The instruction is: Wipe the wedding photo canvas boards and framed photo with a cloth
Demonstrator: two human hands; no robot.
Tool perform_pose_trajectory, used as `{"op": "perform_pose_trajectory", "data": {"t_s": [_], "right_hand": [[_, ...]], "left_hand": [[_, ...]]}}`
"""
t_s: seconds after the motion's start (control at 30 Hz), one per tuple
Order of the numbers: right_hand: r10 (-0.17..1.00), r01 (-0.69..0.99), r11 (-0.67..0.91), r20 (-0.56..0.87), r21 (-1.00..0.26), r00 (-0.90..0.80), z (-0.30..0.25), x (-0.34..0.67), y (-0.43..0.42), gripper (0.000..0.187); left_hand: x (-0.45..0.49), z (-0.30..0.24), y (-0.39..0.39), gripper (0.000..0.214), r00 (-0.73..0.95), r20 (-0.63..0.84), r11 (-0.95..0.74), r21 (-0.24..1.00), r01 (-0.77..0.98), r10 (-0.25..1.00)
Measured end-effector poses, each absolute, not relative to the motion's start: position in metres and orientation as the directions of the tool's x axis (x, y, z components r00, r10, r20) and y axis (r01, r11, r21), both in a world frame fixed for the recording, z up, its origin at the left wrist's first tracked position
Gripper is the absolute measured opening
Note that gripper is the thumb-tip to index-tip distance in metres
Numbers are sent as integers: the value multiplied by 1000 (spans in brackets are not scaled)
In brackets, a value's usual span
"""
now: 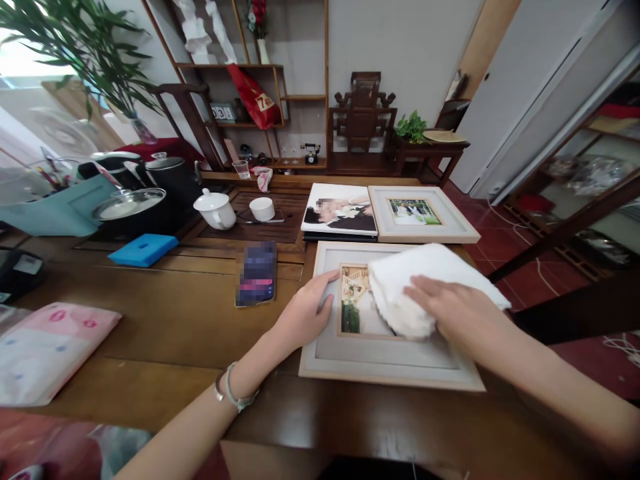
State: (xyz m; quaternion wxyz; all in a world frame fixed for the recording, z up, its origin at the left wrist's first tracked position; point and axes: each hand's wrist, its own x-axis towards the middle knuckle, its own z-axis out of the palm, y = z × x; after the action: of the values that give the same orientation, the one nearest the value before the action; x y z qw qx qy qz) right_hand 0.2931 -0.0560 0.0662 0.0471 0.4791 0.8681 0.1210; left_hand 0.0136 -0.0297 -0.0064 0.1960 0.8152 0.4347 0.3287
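Observation:
A pale wooden picture frame (380, 363) with a small photo in its middle lies flat on the wooden table (170, 327), close to me. My left hand (307, 310) rests flat on the frame's left edge, fingers stretched out, thumb on the mat. My right hand (450, 310) lies palm down on a folded white cloth (425, 280) that covers the right part of the photo and glass. The fingers are spread flat over the cloth.
Behind it lie a second frame (423, 213) and a photo print (340, 210) on a dark album. A phone (256, 275) lies left of the frame. Farther left stand a teapot (216, 210), a cup (262, 209), a blue pad (143, 250) and a pink packet (45, 350).

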Motion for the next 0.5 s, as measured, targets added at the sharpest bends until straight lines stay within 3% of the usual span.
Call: {"op": "perform_pose_trajectory", "data": {"t_s": [0.17,0.3,0.4,0.5], "right_hand": [[852,862,359,251,358,-459,44,299,-3,48],[851,831,360,216,423,-478,36,292,-18,48],[819,782,459,140,421,-556,40,287,-66,47],[697,681,661,79,314,-713,54,285,-120,53]], "left_hand": [[13,-7,-29,45,392,361,-532,608,589,846],[13,-8,-29,43,393,350,-524,622,582,851],[14,-7,-29,43,389,334,-511,628,587,858],[14,-7,-30,42,391,320,-503,628,594,863]]}}
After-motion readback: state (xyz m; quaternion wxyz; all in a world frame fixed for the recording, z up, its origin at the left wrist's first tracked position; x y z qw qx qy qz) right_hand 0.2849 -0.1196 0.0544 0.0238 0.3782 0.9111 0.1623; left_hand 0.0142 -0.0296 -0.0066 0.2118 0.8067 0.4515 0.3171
